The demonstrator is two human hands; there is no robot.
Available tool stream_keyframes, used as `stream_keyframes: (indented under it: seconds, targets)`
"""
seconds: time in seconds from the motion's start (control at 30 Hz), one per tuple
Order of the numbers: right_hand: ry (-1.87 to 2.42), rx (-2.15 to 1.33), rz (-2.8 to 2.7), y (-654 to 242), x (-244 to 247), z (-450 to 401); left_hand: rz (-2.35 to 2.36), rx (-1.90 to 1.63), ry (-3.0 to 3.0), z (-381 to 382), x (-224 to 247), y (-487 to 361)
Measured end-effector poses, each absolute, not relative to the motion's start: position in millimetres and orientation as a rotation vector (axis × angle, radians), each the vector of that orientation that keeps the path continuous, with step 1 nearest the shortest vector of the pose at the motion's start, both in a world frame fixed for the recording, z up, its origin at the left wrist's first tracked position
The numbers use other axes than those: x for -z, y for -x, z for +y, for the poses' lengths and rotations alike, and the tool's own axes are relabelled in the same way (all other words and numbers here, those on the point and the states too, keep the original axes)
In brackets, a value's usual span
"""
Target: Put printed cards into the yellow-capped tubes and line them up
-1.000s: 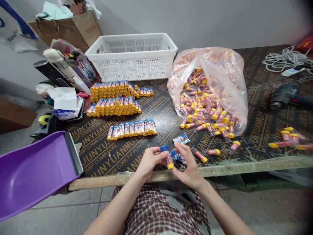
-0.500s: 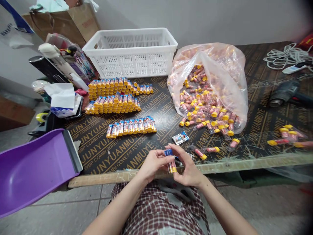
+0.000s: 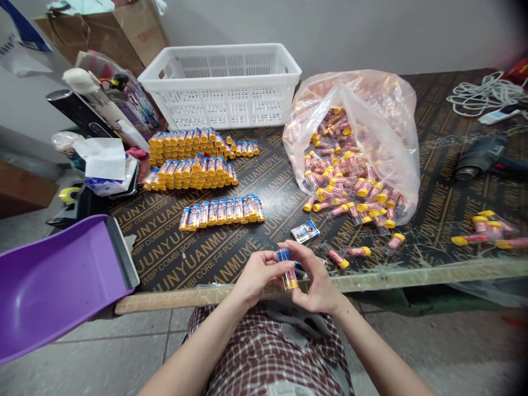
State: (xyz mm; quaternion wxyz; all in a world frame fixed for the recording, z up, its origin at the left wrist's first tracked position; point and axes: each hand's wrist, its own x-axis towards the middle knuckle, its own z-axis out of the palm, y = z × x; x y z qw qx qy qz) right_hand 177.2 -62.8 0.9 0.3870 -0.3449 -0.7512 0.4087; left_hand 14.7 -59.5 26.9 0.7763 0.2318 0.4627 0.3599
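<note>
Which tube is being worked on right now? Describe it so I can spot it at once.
Start at the big clear plastic bag of yellow-capped tubes, then come down to the table's near wooden edge. There the left hand and right hand pinch one tube between them. It is the only one lifted off the table, upright, yellow cap down.

Yellow-capped tube (image 3: 289, 272), white basket (image 3: 223, 82), purple tray (image 3: 58, 280), red-checked cloth (image 3: 264, 352).

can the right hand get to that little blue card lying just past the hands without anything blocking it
Probably yes. The small blue card lies flat on the bare board just beyond the right hand, nothing between them. That hand, with the left hand, grips a tube.
</note>
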Motion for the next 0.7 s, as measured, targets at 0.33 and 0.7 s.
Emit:
stream_keyframes:
  seconds: [0.33,0.7]
  targets:
    - [1.071,-0.942,-1.904,-187,-12,-48,1.409,-1.067,-0.809,-30,-38,59]
    - [1.397,-0.829,-1.597,-230,9,-34,2.364,-0.891,-1.212,22,-11,210]
